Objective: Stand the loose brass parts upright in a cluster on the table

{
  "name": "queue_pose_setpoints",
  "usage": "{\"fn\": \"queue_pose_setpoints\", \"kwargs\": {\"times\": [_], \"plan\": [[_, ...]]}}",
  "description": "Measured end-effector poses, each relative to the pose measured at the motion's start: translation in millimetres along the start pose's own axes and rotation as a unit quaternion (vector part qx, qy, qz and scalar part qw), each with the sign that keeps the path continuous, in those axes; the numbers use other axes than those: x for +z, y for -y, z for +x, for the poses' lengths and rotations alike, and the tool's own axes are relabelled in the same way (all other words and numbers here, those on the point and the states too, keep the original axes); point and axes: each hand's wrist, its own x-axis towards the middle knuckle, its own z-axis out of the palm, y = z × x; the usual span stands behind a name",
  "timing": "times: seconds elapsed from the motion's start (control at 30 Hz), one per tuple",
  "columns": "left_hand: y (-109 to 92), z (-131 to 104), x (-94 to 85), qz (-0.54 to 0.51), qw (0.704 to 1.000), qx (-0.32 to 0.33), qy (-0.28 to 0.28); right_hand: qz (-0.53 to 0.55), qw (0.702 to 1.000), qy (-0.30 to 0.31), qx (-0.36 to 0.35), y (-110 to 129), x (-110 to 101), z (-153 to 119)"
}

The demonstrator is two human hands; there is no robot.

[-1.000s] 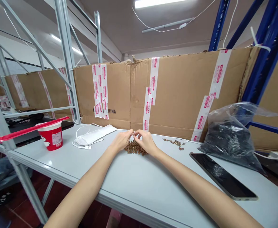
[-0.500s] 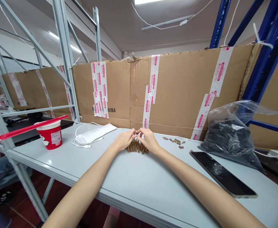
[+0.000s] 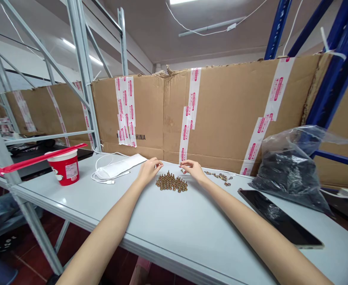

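A tight group of small brass-coloured screws stands on the table, many upright with their points up. My left hand is just left of and behind the group, its thumb and fingers pinched together; whatever lies between them is too small to make out. On the other side, my right hand is raised behind the group's right edge. Its thumb and forefinger pinch a small brownish piece that looks like a screw. Farther right, several loose screws lie scattered on the table.
A cardboard wall runs along the table's back. To the left are a red cup and a white pouch with a cable. At right lie a phone and a clear bag of dark material.
My hands were together above the screw group and have drawn apart, left hand to the left and right hand to the right. The group of screws is now uncovered.
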Motion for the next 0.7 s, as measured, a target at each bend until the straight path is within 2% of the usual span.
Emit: {"fn": "queue_pose_setpoints", "kwargs": {"times": [0.13, 0.23, 0.33, 0.43, 0.7], "plan": [[13, -1, 0.5, -0.003, 0.998, -0.052, -0.034, 0.118, 0.992, 0.004, 0.043, -19, 4, 3], [23, -1, -1.7, 0.008, 0.992, -0.099, -0.073, 0.143, 0.987, 0.0, 0.075, -32, 9, 3], [33, -2, -2.9, 0.027, 0.984, -0.147, -0.098, 0.098, 0.992, 0.013, 0.074, -40, 12, 5], [43, -5, -1.2, 0.051, 0.977, -0.183, -0.101, 0.027, 0.997, 0.023, 0.063, -45, 12, 5], [54, -14, 2.0, 0.098, 0.958, -0.268, -0.034, -0.12, 0.992, 0.031, 0.031, -46, 8, 3]]}}
